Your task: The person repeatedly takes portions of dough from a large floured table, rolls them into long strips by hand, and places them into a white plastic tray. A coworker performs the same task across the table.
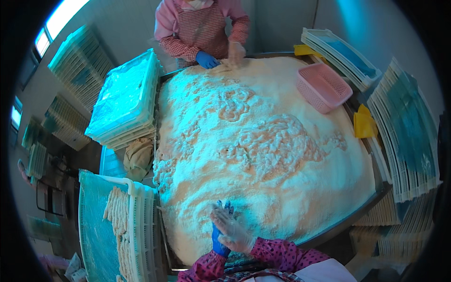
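Observation:
Over the near edge of a broad bed of pale crumbs (300,207), my two gloved hands meet palm against palm. My left hand (219,240), in a blue glove, is mostly covered by the other; its outstretched fingertips show beyond. My right hand (235,231), in a clear, crumb-dusted glove, lies flat across it with fingers extended. Whether anything sits between the palms is hidden. Ahead of them a heap of wet, pale strips (277,143) lies partly coated in the crumbs. To the left, a tray (96,230) carries a row of crumb-coated strips (120,225).
Across the table a co-worker (202,28) in a checked apron works at the crumbs. A pink basket (324,87) stands at far right beside a yellow cloth (365,122). Stacked trays (124,98) flank the left; more racks (404,131) stand right. A beige cloth (138,159) lies left.

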### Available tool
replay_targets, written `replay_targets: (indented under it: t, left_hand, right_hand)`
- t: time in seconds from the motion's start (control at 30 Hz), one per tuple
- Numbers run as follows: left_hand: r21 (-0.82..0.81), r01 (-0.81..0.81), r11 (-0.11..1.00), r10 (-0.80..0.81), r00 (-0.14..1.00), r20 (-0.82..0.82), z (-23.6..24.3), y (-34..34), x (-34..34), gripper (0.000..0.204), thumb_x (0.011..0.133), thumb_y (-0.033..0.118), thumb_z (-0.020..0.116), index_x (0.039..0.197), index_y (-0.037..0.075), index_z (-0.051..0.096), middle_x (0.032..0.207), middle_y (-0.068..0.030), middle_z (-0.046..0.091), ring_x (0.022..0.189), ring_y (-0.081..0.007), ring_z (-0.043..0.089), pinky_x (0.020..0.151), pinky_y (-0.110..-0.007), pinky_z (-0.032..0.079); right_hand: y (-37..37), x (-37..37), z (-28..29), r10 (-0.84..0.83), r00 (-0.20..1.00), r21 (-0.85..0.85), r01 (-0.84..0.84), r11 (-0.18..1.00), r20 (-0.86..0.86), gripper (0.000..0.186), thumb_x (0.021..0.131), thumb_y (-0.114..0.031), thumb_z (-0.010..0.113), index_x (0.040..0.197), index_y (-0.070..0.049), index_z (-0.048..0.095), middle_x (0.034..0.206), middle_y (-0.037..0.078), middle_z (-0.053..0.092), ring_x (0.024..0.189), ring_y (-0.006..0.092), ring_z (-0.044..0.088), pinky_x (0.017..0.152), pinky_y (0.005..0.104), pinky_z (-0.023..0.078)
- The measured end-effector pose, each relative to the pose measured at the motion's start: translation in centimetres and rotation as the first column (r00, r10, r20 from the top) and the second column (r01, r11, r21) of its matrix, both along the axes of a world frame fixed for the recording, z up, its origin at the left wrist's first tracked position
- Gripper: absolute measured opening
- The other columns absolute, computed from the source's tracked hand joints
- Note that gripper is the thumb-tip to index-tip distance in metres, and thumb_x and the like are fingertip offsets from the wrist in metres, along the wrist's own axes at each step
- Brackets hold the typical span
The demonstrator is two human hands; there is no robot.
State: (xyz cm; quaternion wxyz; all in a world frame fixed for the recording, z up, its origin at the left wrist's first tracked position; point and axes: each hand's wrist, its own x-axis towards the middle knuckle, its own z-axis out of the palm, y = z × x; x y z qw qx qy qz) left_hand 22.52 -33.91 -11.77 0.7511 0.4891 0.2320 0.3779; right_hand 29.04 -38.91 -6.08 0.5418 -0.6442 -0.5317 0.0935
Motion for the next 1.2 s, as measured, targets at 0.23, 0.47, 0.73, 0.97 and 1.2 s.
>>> replay_targets:
  t: [0.23,0.47,0.73,0.97,1.2]
  left_hand:
    - [-0.601,0.116,0.791,-0.146,0.989,-0.001,8.9,6.3,-3.0,0.053,0.097,0.038,0.042,0.139,0.007,0.031,0.105,-0.0111,0.055,0.076,-0.0151,0.051,0.068,-0.028,0.044]
    - [-0.234,-0.343,0.91,0.348,0.937,-0.023,18.1,17.8,-12.2,0.057,0.094,0.05,0.041,0.133,0.008,0.038,0.107,-0.0109,0.056,0.082,-0.0166,0.053,0.071,-0.035,0.049]
    - [0.118,-0.35,0.929,0.286,0.481,-0.829,13.3,26.0,-32.2,0.057,0.095,0.05,0.038,0.131,0.007,0.048,0.124,-0.0101,0.055,0.107,-0.0204,0.053,0.093,-0.035,0.041]
    - [-0.001,-0.111,0.994,0.088,0.791,-0.605,13.0,27.6,-26.5,0.053,0.096,0.038,0.043,0.137,0.005,0.04,0.138,-0.0126,0.044,0.127,-0.0221,0.04,0.107,-0.034,0.027]
    - [0.163,0.007,0.987,0.051,0.935,-0.35,9.6,24.5,-20.0,0.051,0.094,0.022,0.05,0.139,0.003,0.035,0.139,-0.0133,0.041,0.127,-0.0235,0.039,0.108,-0.035,0.027]
  right_hand:
    - [6.7,14.8,2.0,-0.438,0.763,-0.142,0.557,0.818,0.475,0.028,0.08,-0.013,0.059,0.107,-0.005,0.056,0.104,0.016,0.058,0.101,0.0354,0.053,0.089,0.0467,0.04]
    - [7.4,23.3,-1.0,-0.357,0.859,-0.342,0.481,0.807,0.366,0.015,0.068,0.001,0.062,0.083,-0.004,0.059,0.075,0.012,0.059,0.071,0.0264,0.061,0.063,0.0386,0.047]
    - [8.7,22.5,-1.7,-0.326,0.924,-0.39,0.38,0.839,0.198,0.017,0.067,0.002,0.064,0.082,-0.001,0.056,0.071,0.007,0.056,0.063,0.0169,0.057,0.057,0.0299,0.047]
    - [6.3,23.6,0.7,-0.403,0.903,-0.251,0.359,0.899,-0.151,0.018,0.068,0.002,0.063,0.083,-0.004,0.057,0.075,0.002,0.055,0.071,0.0124,0.054,0.066,0.0258,0.045]
    - [0.2,11.2,4.0,0.233,0.942,-0.405,-0.119,0.906,0.243,0.021,0.074,-0.009,0.066,0.095,-0.007,0.062,0.094,0.01,0.062,0.087,0.0241,0.061,0.079,0.0361,0.048]
